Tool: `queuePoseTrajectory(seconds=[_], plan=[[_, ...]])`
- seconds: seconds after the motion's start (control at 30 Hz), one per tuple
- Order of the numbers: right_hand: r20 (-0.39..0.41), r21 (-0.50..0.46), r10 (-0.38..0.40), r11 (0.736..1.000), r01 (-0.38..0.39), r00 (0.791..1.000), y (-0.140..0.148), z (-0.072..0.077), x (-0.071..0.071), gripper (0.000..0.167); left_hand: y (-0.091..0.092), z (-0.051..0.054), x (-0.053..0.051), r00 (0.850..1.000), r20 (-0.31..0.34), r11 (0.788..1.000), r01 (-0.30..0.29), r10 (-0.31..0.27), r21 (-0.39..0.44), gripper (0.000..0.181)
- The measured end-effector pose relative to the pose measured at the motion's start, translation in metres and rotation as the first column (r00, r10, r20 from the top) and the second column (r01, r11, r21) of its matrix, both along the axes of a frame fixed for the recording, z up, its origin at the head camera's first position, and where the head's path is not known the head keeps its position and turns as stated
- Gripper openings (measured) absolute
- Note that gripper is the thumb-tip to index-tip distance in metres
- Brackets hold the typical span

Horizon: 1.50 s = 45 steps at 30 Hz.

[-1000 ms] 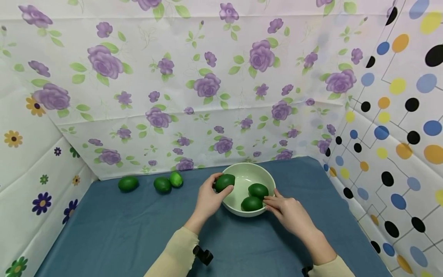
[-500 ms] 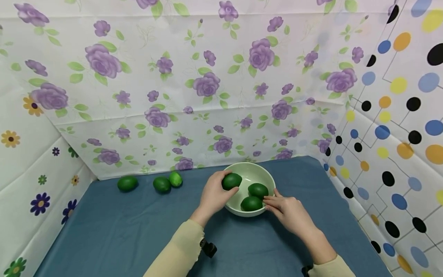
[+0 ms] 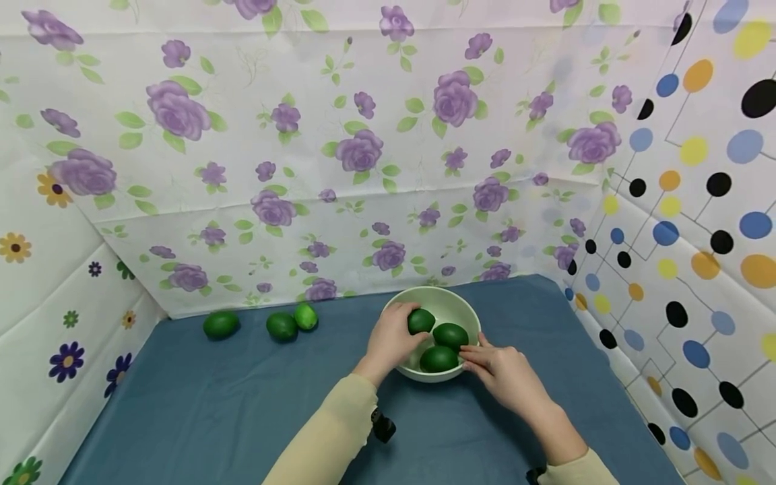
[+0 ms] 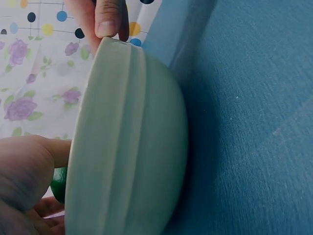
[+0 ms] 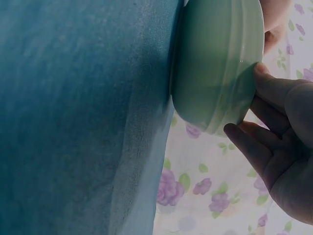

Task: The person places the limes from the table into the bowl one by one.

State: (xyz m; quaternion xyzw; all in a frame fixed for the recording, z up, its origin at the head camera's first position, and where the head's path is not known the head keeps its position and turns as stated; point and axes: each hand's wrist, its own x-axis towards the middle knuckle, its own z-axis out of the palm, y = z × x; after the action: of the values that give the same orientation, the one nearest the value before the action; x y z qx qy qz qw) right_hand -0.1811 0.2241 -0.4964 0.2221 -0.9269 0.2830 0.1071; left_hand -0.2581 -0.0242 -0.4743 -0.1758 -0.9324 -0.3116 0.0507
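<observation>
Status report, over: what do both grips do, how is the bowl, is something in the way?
Left grip holds green fruit at bowl. Right grip on bowl's rim. Bowl upright, two more green fruits inside. No obstacle seen.

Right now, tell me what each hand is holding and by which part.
The left hand grips a green fruit by its far and near sides; the right hand holds the bowl by its rim, on the right side.
</observation>
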Motion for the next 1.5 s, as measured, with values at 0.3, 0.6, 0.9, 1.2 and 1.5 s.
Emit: queuePoseTrajectory(seconds=[0.3, 0.6, 0.9, 1.2, 1.5], plan=[[0.010, 0.008, -0.010, 1.000, 0.010, 1.000, -0.001, 0.002, 0.001, 0.032, 0.008, -0.004, -0.006, 0.998, 0.020, 0.998, -0.054, 0.055, -0.019, 0.058], [0.006, 0.002, -0.004, 1.000, 0.004, 1.000, -0.001, 0.003, 0.001, 0.031, 0.012, -0.010, -0.016, 0.996, 0.052, 0.997, -0.068, 0.070, -0.040, 0.058], [0.016, -0.010, -0.011, 1.000, 0.011, 1.000, -0.001, 0.002, 0.002, 0.031, 0.017, -0.014, -0.025, 0.990, 0.117, 0.996, -0.075, 0.080, -0.048, 0.058], [0.006, -0.010, -0.011, 1.000, 0.011, 1.000, -0.001, 0.002, 0.000, 0.030, 0.018, -0.012, -0.028, 0.986, 0.148, 0.996, -0.072, 0.077, -0.045, 0.058], [0.039, -0.017, -0.018, 1.000, 0.019, 0.999, -0.001, 0.002, 0.001, 0.032, 0.017, -0.012, -0.028, 0.978, 0.195, 0.997, -0.075, 0.079, -0.032, 0.054]])
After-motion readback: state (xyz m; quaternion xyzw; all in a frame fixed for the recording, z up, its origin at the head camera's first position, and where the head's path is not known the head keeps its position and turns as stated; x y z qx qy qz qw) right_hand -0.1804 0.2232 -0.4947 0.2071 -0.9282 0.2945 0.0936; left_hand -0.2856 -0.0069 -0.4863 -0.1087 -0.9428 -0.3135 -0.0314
